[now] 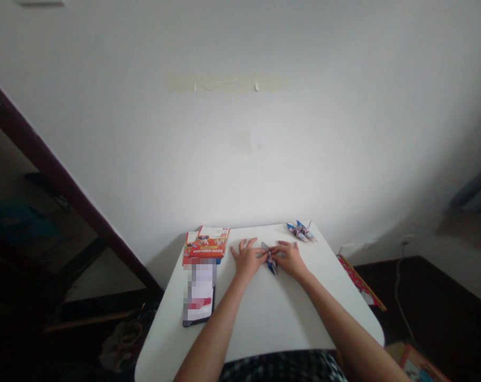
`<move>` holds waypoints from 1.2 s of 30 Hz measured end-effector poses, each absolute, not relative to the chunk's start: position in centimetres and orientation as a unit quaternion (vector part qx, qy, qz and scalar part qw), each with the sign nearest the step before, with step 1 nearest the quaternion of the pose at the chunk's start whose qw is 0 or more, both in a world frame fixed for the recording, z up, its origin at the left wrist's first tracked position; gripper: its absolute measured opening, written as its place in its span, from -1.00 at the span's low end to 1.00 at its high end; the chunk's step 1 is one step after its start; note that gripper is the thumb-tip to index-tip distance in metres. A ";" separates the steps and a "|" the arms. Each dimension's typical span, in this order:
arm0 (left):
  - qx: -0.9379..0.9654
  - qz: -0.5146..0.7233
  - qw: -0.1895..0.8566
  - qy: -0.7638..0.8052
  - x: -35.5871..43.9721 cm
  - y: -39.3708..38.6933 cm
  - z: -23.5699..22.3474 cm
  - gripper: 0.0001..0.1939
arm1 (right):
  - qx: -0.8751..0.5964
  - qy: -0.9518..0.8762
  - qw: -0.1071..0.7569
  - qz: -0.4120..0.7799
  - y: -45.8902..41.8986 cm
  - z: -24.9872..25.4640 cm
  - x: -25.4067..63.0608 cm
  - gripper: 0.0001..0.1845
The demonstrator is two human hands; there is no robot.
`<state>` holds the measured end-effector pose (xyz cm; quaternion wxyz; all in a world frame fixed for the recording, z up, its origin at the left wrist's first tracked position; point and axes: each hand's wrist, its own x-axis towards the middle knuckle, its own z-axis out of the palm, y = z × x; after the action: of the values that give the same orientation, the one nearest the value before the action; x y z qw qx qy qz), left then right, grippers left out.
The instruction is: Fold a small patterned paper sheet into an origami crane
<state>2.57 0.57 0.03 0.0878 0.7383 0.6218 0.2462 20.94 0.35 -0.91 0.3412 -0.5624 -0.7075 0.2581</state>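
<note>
A small folded-paper piece, blue, white and printed, with pointed ends, lies at the middle of the white table. My left hand pinches its left side between thumb and forefinger, the other fingers spread. From the right, my right hand grips the same piece with its fingertips near the upper part. Between the fingertips, the details of the folds are too small to make out. Similar pointed folded-paper pieces lie together near the table's far right corner.
Orange-and-white printed booklets lie at the table's far left. In front of them is a phone, partly blurred out. A white wall rises behind the table. A red patterned item stands beyond the right edge.
</note>
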 end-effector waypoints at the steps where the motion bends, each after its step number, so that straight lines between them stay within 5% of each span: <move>1: 0.736 0.248 0.088 0.624 2.7 0.6 0.0 -0.88 | -0.561 -0.709 0.339 0.261 0.4 -0.9 21.0 -0.88; 17: 0.754 0.251 0.082 0.601 3.8 1.3 0.3 -0.93 | -0.578 -0.698 0.366 0.211 0.8 -2.0 21.5 -0.76; 36: 0.786 0.158 0.077 0.593 2.6 -0.1 0.3 -0.63 | -0.559 -0.706 0.399 0.176 1.2 -2.7 21.9 -0.78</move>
<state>2.63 -0.14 0.27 0.0767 0.7856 0.5933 0.1580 21.91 1.18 -2.66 0.3986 -0.5588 -0.7056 0.1762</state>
